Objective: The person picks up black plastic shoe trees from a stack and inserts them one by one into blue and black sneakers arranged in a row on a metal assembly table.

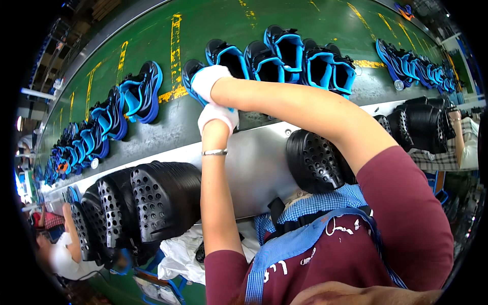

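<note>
Right hand point(207, 81), in a white glove, reached across the belt point(168, 119) and closed over the heel end of a black-and-blue shoe point(192, 73); fingers curled round it, though how tightly cannot be told from this angle; left hand point(217, 118), gloved too, lifted just beneath the right wrist at the belt's near edge, bunched into a loose fist, with nothing clearly in it; hard to tell whether touching the shoe or merely close under it; silver bracelet point(214, 152) on that wrist. Shoe lying on the green belt at the near end of a row of matching shoes point(284, 58), toes pointing away, touching its neighbour; further pairs point(134, 94) strung along the belt to the left and another cluster point(412, 66) far right. Nearer, along the metal rail point(254, 168), stacks of black perforated soles point(162, 198) on the left and another stack point(317, 162) under the right elbow; white cloth point(178, 254) bunched below. Judged as the picking-up step, a shoe being taken off the line; next move likely calls for a firm hold with both hands, a lift clear of the neighbouring shoe, and a draw back over the rail without knocking the sole stacks.
</note>
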The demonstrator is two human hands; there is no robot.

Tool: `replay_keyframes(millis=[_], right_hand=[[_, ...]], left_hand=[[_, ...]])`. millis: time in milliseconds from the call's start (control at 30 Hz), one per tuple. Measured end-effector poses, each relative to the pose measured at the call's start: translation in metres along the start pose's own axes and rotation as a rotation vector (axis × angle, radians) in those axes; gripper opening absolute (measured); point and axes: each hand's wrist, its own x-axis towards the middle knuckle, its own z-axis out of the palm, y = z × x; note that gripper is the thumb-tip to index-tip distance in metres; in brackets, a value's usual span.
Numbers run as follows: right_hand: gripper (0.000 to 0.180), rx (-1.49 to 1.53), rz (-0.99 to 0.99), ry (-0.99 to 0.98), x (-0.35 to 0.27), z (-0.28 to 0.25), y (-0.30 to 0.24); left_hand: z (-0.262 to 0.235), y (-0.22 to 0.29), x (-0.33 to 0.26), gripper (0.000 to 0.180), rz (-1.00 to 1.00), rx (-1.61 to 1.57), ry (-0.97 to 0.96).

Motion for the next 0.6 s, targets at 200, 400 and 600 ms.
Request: replay_keyframes(millis=[200, 400, 600], right_hand=[[0.024, -0.302, -0.249, -0.058, -0.011, -0.02, -0.002], [0.028, -0.11, -0.127, -0.009, 0.001, -0.015, 0.008], [0.033, -0.142, -0.384, 0.0, -0.055, -0.056, 0.037]], left_hand=[[-0.015, 0.014, -0.021, 0.048, -0.181, -0.088, 0.124], [-0.013, 0.011, -0.004, 0.048, -0.168, -0.059, 0.17], [-0.018, -0.004, -0.007, 0.052, -0.231, -0.138, 0.193]])
